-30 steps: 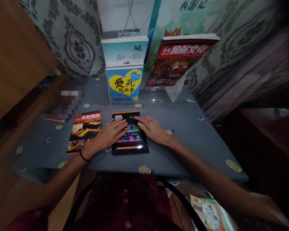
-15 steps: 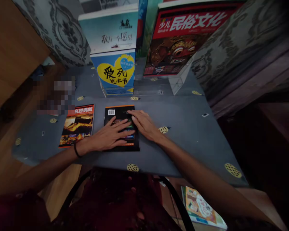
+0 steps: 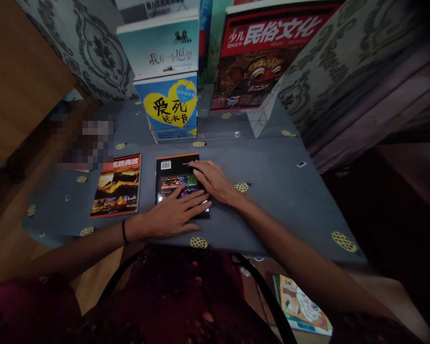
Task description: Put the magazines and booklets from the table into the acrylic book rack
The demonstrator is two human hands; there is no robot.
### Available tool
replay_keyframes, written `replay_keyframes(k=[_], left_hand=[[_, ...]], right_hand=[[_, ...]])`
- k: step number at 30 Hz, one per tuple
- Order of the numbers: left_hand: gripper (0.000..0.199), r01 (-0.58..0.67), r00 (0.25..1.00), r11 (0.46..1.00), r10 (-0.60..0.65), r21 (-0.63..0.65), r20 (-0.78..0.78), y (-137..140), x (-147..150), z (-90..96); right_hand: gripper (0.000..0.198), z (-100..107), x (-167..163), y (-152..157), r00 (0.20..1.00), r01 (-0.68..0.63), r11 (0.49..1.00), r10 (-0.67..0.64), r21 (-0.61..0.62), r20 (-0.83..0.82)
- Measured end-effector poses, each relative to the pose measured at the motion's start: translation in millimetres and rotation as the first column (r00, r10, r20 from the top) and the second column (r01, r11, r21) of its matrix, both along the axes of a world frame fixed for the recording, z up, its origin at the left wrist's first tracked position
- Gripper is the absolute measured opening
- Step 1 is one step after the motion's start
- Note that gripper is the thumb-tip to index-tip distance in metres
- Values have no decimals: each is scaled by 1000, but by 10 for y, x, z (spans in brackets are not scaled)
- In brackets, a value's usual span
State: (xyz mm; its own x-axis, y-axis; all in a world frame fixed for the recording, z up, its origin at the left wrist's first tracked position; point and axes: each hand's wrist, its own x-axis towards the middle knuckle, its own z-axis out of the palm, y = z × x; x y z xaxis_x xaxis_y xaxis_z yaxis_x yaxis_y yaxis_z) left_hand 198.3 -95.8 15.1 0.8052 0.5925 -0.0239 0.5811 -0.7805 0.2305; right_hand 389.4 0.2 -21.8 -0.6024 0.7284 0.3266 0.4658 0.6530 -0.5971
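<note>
A black book with an orange top edge and a barcode lies flat on the table before me, its back cover up. My left hand rests over the lower part of this book, palm down, fingers spread, hiding much of the picture panel. At the upper right edge of the cover lies my right hand, with its fingers stretched out and touching the book. To the left is another book with a golden landscape photo and an orange-red title band; neither hand touches it.
A blue and yellow book and a teal-white book stand upright behind. A red book leans on a clear stand. The grey table has a pineapple pattern. More books lie below the right front edge.
My left hand has slid down and to the right across the black book, uncovering more of its picture panel. My right hand stays near the upper right edge. The view has shifted slightly.
</note>
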Motion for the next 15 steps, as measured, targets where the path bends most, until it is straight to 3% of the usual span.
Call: replay_keyframes(k=[6,15], left_hand=[[49,88,996,994,-90,60,25,-41,18,22],[53,224,970,968,-232,112,65,-67,-58,-22]], right_hand=[[54,13,-13,-33,999,23,999,-24,26,40],[46,32,-54,-39,993,19,995,-30,98,115]])
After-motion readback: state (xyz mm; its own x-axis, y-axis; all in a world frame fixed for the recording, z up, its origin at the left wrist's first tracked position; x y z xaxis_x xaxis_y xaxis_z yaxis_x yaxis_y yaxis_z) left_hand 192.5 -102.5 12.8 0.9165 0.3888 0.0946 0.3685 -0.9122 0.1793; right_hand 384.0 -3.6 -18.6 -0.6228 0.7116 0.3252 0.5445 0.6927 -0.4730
